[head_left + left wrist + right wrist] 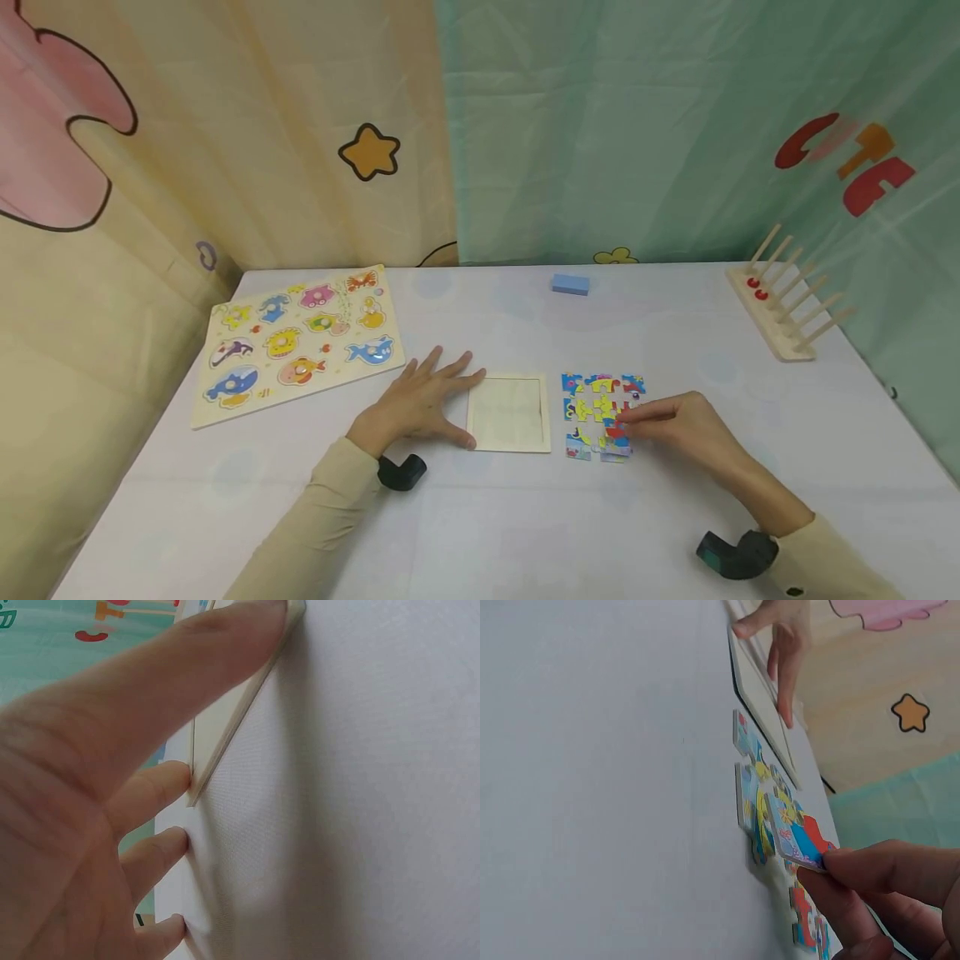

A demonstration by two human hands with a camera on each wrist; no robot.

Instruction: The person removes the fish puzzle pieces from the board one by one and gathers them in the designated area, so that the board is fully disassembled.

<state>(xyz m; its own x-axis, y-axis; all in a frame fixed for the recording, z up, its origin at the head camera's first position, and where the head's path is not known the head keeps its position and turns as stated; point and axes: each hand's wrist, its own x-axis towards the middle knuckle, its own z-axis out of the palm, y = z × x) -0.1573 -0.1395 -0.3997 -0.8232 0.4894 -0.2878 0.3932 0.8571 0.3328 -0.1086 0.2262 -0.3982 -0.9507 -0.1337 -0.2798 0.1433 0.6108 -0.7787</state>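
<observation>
A shallow wooden puzzle tray (546, 417) lies flat on the table, its pale inside bare. My left hand (420, 404) is spread at the tray's left side. The thumb (187, 656) touches the near left corner and the index finger the far left one. Right of the tray, several colourful jigsaw pieces (577, 446) lie loosely in rows, apart from each other. My right hand (686, 429) pinches one blue and red jigsaw piece (799, 829) between thumb and fingers. That piece is tilted above the others and partly hides them in the head view.
A wooden peg puzzle board (262, 392) with sea animals lies at the left. A blue block (570, 285) sits at the back. At the back right stands a wooden rack (787, 337) of upright pegs with two red beads (761, 295). Curtains (525, 133) hang behind the table.
</observation>
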